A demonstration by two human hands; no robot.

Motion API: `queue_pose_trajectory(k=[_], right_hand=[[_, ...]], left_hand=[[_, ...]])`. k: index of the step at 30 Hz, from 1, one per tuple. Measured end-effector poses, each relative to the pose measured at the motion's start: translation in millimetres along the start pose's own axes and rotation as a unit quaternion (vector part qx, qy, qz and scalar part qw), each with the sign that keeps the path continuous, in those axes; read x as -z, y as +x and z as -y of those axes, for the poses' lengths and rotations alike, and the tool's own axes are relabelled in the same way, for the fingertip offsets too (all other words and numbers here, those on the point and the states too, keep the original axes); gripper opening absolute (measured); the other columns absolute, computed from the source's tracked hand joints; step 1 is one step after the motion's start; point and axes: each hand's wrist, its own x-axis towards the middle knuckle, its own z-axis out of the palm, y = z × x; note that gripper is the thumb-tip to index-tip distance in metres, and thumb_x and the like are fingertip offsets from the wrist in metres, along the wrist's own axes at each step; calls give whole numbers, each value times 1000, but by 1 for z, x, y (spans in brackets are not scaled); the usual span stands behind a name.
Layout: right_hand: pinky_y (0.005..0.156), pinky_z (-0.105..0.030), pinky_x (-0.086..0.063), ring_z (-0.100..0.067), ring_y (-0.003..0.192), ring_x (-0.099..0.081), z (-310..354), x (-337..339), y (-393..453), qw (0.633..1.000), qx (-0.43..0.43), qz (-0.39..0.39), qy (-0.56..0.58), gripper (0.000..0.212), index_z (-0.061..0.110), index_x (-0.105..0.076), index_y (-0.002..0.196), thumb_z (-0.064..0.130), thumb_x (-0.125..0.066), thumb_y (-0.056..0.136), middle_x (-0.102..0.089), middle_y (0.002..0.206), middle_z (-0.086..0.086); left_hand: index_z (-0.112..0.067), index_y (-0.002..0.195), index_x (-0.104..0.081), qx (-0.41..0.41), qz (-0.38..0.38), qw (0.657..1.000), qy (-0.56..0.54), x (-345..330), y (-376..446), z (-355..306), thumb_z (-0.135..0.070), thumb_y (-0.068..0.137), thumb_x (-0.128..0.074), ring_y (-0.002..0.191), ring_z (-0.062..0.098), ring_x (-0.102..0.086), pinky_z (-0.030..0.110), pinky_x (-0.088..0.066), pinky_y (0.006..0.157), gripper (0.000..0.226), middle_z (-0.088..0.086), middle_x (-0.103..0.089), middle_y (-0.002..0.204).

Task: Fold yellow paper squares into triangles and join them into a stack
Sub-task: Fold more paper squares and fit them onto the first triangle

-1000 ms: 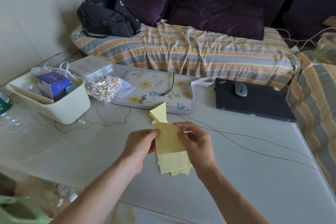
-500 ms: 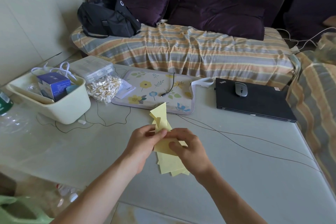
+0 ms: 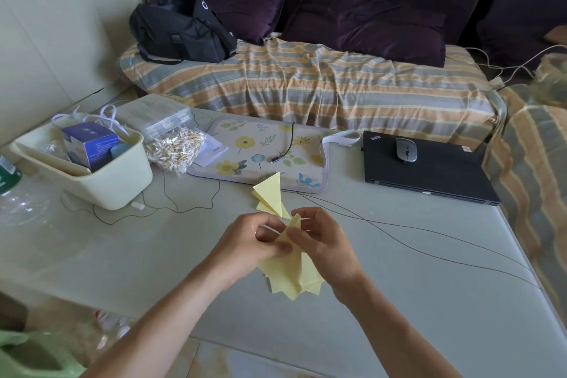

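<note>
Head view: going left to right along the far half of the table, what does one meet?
Cream tub holding a blue box → bag of cotton swabs → floral mat → closed black laptop with a grey mouse on its lid.

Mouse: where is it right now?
Head view, far right of the table: the grey mouse sits on the closed black laptop, right of the floral mat.

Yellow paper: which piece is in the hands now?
The creased sheet pinched between left hand and right hand; the folded triangles lie beyond, the flat squares underneath.
</note>
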Motion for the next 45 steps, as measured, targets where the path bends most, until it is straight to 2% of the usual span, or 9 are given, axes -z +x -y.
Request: queue_pose_trajectory(k=[2, 5, 9, 15, 21, 26, 30, 40, 45], right_hand=[[79, -34, -56, -15, 83, -69, -1, 0, 1, 1000, 5, -13, 2, 19, 21, -67, 105, 11, -70, 90, -74, 94, -6], [77, -29, -55, -13, 77, -65, 1, 2, 2, 1000, 3, -12, 25, 17, 14, -68, 105, 5, -69, 90, -72, 87, -5], [81, -29, -56, -14, 82, -68, 0, 4, 2, 997, -46, 19, 61, 14, 4, -68, 98, 17, -64, 97, -72, 87, -3], [82, -30, -56, -12, 77, -67, 2, 4, 2, 995, -56, 14, 76, 20, 10, -66, 84, 22, -62, 99, -69, 77, 1], [82, -30, -58, -13, 76, -68, 2, 4, 3, 994, -69, -2, 80, 18, 3, -64, 90, 19, -62, 98, -68, 76, -2], [79, -30, -57, -12, 73, -68, 4, 4, 1, 994, -70, -5, 82, 17, 4, -61, 86, 17, -61, 98, -69, 74, -3], [80, -29, -56, -15, 76, -68, 7, 5, 0, 992, -71, -5, 105, 21, 9, -66, 81, 19, -62, 99, -70, 75, -2], [88, -37, -57, -15, 74, -65, 6, 4, 2, 995, -56, -25, 84, 24, 10, -63, 75, 20, -67, 96, -68, 75, -6], [84, -34, -56, -16, 74, -65, 6, 3, 2, 992, -61, -41, 103, 22, 10, -68, 78, 21, -66, 97, -69, 74, -4]], left_hand=[[-24, 97, -73, -8, -20, 1000, -5, 1, 1, 1, -10, 83, -80, 88, 17, -75, 36, -54, 87, 21, -3, -80, 88], [-28, 95, -72, -19, -60, 998, -22, 4, 2, 2, -13, 85, -79, 88, 17, -73, 34, -51, 85, 19, -6, -79, 87], [-31, 95, -76, -58, -63, 996, -39, 3, 4, 4, -10, 85, -79, 92, 18, -74, 38, -54, 90, 24, -5, -79, 93], [-30, 99, -80, -86, -89, 992, -34, 2, 4, 5, -11, 88, -78, 90, 11, -74, 33, -55, 89, 22, -7, -79, 92], [-31, 97, -81, -92, -95, 991, -25, 1, 6, 6, -13, 87, -78, 90, 12, -74, 38, -57, 91, 21, -6, -79, 91], [-29, 97, -82, -105, -101, 989, -27, 1, 7, 6, -13, 88, -78, 93, 10, -74, 39, -57, 94, 19, -9, -79, 92], [-29, 97, -82, -108, -97, 989, -31, 2, 7, 6, -13, 88, -78, 96, 8, -74, 38, -57, 96, 18, -10, -79, 94], [-27, 98, -82, -106, -86, 990, -41, 3, 7, 6, -12, 90, -76, 98, 9, -74, 38, -56, 98, 19, -8, -80, 96], [-25, 99, -82, -100, -76, 991, -52, 4, 6, 5, -9, 90, -75, 98, 10, -74, 35, -55, 98, 20, -7, -80, 96]])
